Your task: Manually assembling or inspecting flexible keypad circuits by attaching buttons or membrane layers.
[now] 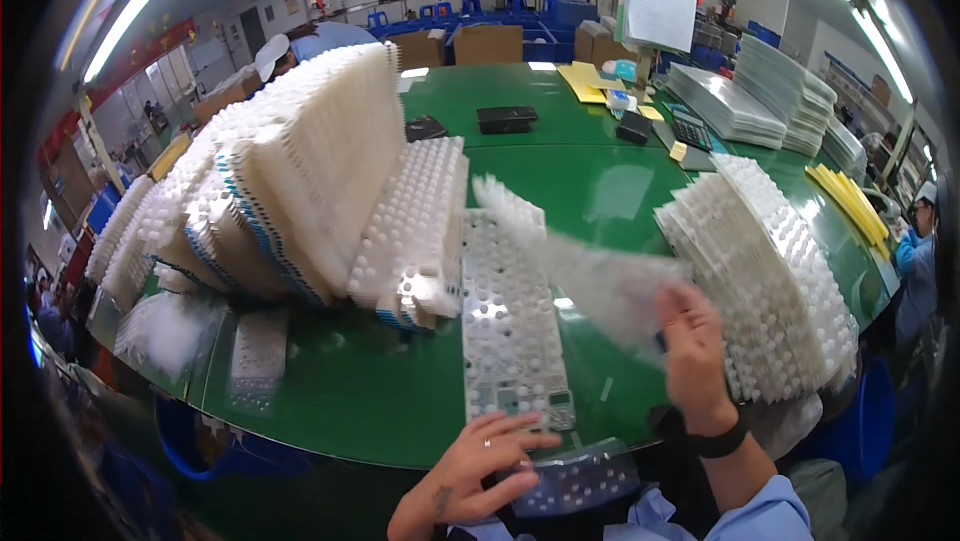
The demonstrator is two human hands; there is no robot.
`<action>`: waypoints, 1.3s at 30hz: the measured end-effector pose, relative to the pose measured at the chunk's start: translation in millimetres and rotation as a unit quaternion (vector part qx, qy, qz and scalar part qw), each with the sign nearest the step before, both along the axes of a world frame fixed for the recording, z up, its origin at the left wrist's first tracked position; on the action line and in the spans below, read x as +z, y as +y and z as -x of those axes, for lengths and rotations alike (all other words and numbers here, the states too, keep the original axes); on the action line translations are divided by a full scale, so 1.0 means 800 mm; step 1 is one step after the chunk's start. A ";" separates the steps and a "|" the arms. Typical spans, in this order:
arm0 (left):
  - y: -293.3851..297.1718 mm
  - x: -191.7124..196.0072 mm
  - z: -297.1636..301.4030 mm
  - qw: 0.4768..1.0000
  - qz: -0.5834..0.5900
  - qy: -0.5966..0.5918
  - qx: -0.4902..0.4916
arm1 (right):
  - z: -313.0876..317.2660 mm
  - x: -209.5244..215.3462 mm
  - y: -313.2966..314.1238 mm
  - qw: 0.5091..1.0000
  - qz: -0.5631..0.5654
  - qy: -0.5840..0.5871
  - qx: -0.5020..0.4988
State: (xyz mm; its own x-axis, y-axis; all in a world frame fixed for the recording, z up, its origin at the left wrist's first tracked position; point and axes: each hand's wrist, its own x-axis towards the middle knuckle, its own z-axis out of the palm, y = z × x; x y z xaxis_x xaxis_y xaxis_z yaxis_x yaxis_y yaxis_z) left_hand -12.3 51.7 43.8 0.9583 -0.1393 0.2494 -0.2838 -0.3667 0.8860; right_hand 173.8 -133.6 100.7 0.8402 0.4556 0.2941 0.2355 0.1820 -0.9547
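My right hand point(692, 341) is raised over the green table point(370, 401) and grips a clear plastic blister tray point(570, 261) that is blurred from motion. My left hand point(480, 466) rests at the table's front edge on a small clear tray point(575, 481), fingers spread over it. Between the hands a long clear tray point(510, 321) with small parts in its pockets lies flat on the table. A stack of white trays point(770, 281) stands to the right of my right hand.
A large leaning pile of white trays point(300, 171) fills the left half of the table. Black boxes point(505, 119), a calculator point(688, 127), yellow sheets point(585, 81) and more tray stacks point(780, 91) lie farther back. A person in blue point(915, 261) sits at right.
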 end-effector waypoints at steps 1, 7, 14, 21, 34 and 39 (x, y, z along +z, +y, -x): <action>0.001 -0.007 -0.005 1.000 -0.024 0.018 0.002 | 0.002 0.011 -0.010 0.993 0.036 -0.104 -0.035; 0.004 -0.027 -0.003 0.994 -0.057 0.083 0.035 | 0.028 -0.021 -0.050 0.872 0.303 -0.383 0.026; 0.019 -0.007 0.002 0.994 -0.054 0.087 0.039 | 0.037 -0.103 -0.052 0.976 0.150 -0.088 0.134; -0.024 0.018 -0.039 0.996 -0.003 0.030 -0.088 | 0.012 -0.054 -0.106 0.960 -0.011 -0.145 -0.238; -0.028 0.001 -0.066 0.980 -0.157 0.111 -0.055 | 0.028 -0.106 -0.148 0.881 0.388 -0.262 0.071; -0.039 0.028 -0.049 0.984 -0.069 0.156 -0.044 | 0.026 -0.097 -0.144 0.941 0.256 -0.194 0.107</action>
State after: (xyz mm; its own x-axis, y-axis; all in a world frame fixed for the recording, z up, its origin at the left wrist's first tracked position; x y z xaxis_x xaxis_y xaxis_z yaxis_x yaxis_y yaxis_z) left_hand 27.2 20.5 66.6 0.9679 -0.2374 -0.0823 -0.0418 -0.4750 0.8790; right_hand 153.1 -249.0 22.8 0.5877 0.7676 0.2557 0.5943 -0.1952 -0.7802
